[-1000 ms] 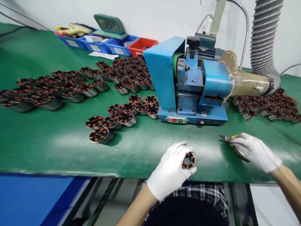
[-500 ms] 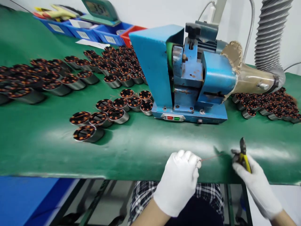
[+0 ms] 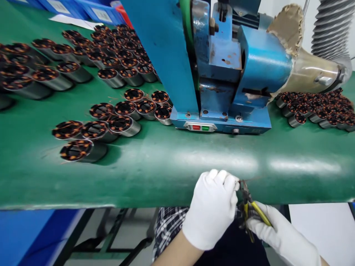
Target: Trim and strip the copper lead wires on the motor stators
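The left hand (image 3: 212, 210), in a white glove, is above the near edge of the green desk (image 3: 172, 162), in front of the blue belt machine (image 3: 266, 61); its grip is curled inward, but the back of the glove hides what it encloses, so I cannot tell what it pinches. A thin wire (image 3: 251, 180) shows just beside its fingertips. The right hand (image 3: 273, 227), also gloved and lower in view, has its grip closed around the yellow-handled pliers (image 3: 246, 195), their handles splayed and their tips pointing up to the left hand's fingertips; whether the jaws touch the wire is too small to tell. On the desk, left of the machine's base, stands a small group of copper-wound stators (image 3: 122, 127), the closest one (image 3: 94, 151) casting a shadow. More rows of stators (image 3: 57, 79) stand behind it, and a further batch (image 3: 299, 120) sits to the right, beneath the translucent duct (image 3: 310, 72) that joins a grey corrugated hose (image 3: 331, 29). A red button (image 3: 196, 128) and a green button (image 3: 205, 128) are on the machine's front.
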### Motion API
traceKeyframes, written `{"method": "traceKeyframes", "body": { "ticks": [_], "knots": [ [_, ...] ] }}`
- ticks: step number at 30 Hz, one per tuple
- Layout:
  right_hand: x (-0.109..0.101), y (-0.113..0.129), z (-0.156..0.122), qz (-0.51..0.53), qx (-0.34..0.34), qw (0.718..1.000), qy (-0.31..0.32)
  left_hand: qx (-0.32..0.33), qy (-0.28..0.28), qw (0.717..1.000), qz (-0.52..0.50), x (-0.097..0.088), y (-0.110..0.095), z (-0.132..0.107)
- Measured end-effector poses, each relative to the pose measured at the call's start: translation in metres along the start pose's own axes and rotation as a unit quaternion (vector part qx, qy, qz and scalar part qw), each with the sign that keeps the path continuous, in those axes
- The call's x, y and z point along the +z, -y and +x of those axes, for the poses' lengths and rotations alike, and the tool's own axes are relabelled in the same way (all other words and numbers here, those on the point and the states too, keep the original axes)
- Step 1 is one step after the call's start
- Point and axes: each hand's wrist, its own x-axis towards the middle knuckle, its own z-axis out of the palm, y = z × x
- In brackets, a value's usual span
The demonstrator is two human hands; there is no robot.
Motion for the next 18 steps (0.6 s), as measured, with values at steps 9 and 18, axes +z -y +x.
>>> {"method": "traceKeyframes", "body": {
  "ticks": [9, 18],
  "knots": [
    [0.024, -0.015, 0.016, 0.129, 0.005, 0.981, -0.141, 0.003, 0.031, 0.999, 0.022, -0.006, -0.001, 0.001],
    [0.028, -0.013, 0.020, 0.403, -0.052, 0.914, 0.015, -0.015, -0.021, 0.999, 0.029, -0.009, 0.016, 0.000]
  ]
}}
